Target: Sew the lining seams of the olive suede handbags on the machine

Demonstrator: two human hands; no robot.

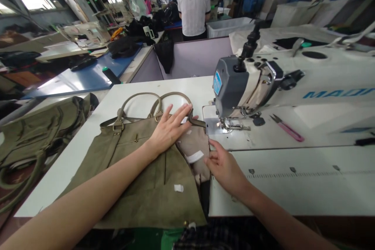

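Observation:
An olive-green handbag (137, 179) with two looped handles lies spread over the white sewing table (123, 90). My left hand (170, 129) rests flat on its upper part, fingers spread. At the bag's right side a beige lining piece (193, 144) with a white label shows. The edge of that lining is pinched between the thumb and fingers of my right hand (222, 164). Just beyond, the presser foot (230, 125) of the sewing machine (234, 86) stands beside the bag's edge; whether the needle is raised I cannot tell.
Pink-handled thread snips (288, 128) lie right of the presser foot. More olive bags (32, 129) are piled at the left. A dark thread cone (111, 75) stands behind the table's left corner. A person in a white shirt (193, 9) stands beyond, near a grey bin (230, 27).

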